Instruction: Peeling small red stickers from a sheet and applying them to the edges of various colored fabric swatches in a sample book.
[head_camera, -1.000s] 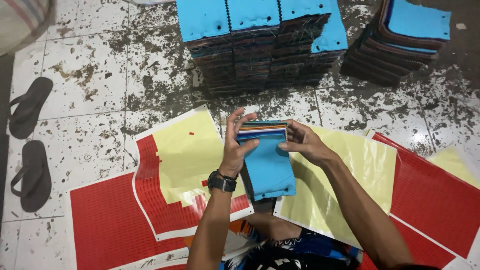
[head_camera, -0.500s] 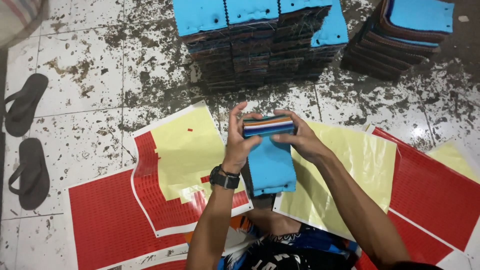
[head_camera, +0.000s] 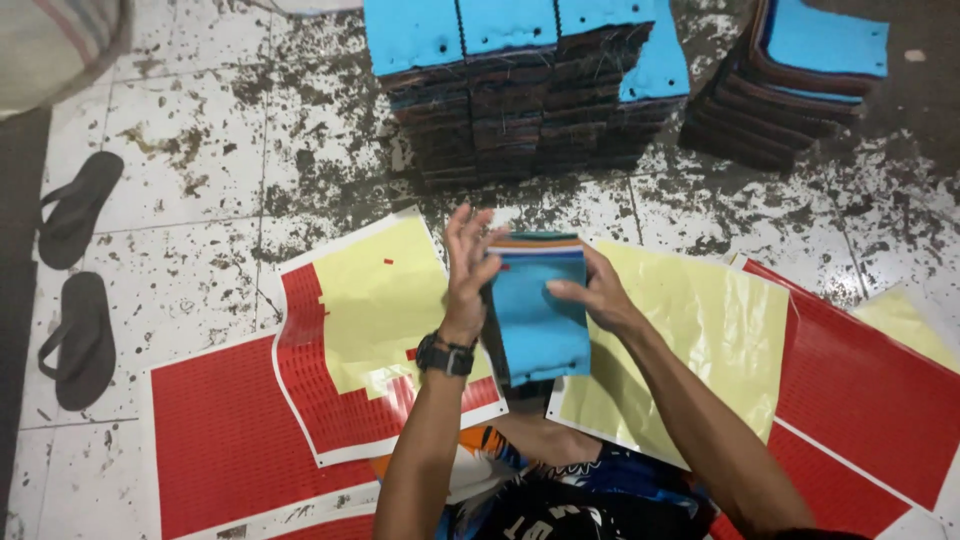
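Stained floor tiles (head_camera: 180, 230) carry red sticker sheets (head_camera: 225, 430). Left hand (head_camera: 465, 270) and right hand (head_camera: 595, 290) each clamp a blue-faced swatch bundle (head_camera: 535, 305).

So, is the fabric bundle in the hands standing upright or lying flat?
Upright: the fabric bundle stands on end between the left hand and right hand.

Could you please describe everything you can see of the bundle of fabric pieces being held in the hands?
The fabric bundle is a thick stack of soft, felt-like rectangular swatches, bright blue on the facing side, with orange, white, teal and dark layers showing at its top edge. It is held roughly upright above the yellow sheet. The left hand presses its left side; the right hand grips its right edge.
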